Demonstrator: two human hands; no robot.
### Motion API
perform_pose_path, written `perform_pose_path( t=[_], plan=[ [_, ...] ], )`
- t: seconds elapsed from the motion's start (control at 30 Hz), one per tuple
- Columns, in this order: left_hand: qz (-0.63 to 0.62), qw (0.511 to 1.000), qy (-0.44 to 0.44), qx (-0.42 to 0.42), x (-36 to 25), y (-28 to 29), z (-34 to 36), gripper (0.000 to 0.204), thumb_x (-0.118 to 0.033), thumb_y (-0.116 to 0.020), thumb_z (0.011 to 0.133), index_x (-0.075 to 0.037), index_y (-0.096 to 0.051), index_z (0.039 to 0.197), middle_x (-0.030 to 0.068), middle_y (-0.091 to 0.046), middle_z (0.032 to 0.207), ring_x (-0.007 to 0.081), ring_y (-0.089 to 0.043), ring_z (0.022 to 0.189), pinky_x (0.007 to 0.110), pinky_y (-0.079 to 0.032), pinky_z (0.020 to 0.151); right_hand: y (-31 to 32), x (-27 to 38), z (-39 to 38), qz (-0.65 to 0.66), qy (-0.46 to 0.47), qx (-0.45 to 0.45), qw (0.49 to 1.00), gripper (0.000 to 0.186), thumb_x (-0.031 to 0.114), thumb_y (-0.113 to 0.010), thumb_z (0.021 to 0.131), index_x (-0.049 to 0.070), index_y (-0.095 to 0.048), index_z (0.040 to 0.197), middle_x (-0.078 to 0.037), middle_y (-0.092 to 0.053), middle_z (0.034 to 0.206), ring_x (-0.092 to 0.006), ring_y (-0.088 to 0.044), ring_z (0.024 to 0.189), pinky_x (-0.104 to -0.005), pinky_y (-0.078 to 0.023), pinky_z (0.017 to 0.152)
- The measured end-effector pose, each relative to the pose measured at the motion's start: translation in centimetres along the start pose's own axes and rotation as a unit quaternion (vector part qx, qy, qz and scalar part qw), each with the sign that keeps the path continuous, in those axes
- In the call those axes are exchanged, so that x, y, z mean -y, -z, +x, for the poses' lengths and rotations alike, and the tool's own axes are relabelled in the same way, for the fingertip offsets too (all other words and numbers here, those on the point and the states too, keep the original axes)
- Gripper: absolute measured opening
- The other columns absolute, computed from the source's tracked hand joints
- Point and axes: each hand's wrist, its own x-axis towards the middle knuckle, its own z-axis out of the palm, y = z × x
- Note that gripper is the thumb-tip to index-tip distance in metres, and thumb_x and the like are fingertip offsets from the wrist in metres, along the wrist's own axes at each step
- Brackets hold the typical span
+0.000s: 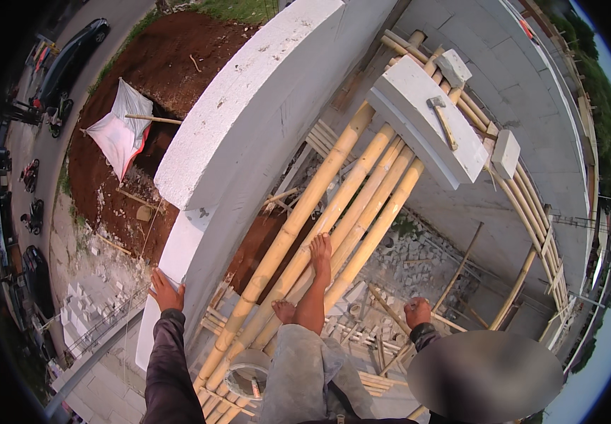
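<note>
My left hand [167, 290] rests with its fingers spread on the top edge of a pale block wall [249, 92]. Out to the right, over the drop, my right hand [417, 311] is curled into a loose fist, and no object shows in it. My bare feet stand on a walkway of bamboo poles [305, 208] between the walls. Ahead, a large white block [429, 116] lies across the poles with a hammer [443, 121] on it. A round bucket [247, 374] sits on the poles by my left leg.
Smaller white blocks [505, 154] lie on bamboo scaffolding [532, 219] at the right. Far below are rubble [419, 261] and loose poles. Left of the wall are red soil, a white tarp [123, 127] and a road with vehicles. A blurred oval hides the lower right.
</note>
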Motion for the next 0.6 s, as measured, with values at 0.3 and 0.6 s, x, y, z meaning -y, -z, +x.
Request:
perform_pose_path(
  t=[0.3, 0.6],
  plan=[
    [0.042, 0.999, -0.026, -0.005, 0.4, 0.7, -1.1, 0.104, -0.03, -0.076, 0.079, 0.001, -0.011, 0.155, 0.0195, -0.016, 0.161, 0.034, -0.016, 0.15, 0.057, -0.011, 0.118, 13.9, 9.3, 50.0, -0.112, 0.197, -0.326, 0.918, 0.05, 0.026, -0.068, 0.086, -0.006, -0.053, 0.121, -0.025, -0.053, 0.127, -0.0431, -0.05, 0.118, -0.0479, -0.042, 0.099],
    [0.092, 0.996, -0.008, 0.018, -0.8, 2.0, -1.4, 0.105, -0.035, -0.074, 0.081, 0.003, -0.01, 0.155, 0.021, -0.015, 0.161, 0.0358, -0.019, 0.149, 0.057, -0.014, 0.118, 13.9, 6.5, 64.6, -0.128, 0.084, -0.274, 0.949, 0.067, 0.04, -0.061, 0.09, -0.001, -0.045, 0.14, -0.024, -0.054, 0.134, -0.041, -0.051, 0.125, -0.049, -0.042, 0.103]
  ],
)
